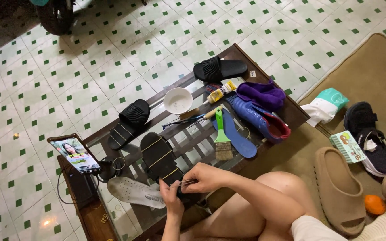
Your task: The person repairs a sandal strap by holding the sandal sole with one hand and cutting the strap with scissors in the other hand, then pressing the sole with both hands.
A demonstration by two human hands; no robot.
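My left hand (171, 199) and my right hand (205, 177) meet at the near end of a black sandal (158, 159) lying sole-up on the glass-topped table (287, 109). Both hands pinch a thin rubber band stretched between them over the sandal's heel. Yellowish bands cross the sandal in three places. A white insole (136, 192) lies just left of my left hand.
On the table: two more black slides (129, 123) (220, 68), a white bowl (178, 100), a glue tube (220, 93), a green-handled brush (221, 136), a blue shoe (258, 118) with its blue insole (235, 134), a purple cloth (261, 94), a propped phone (74, 154). A tan slide (338, 189) and an orange (374, 204) lie on the mat.
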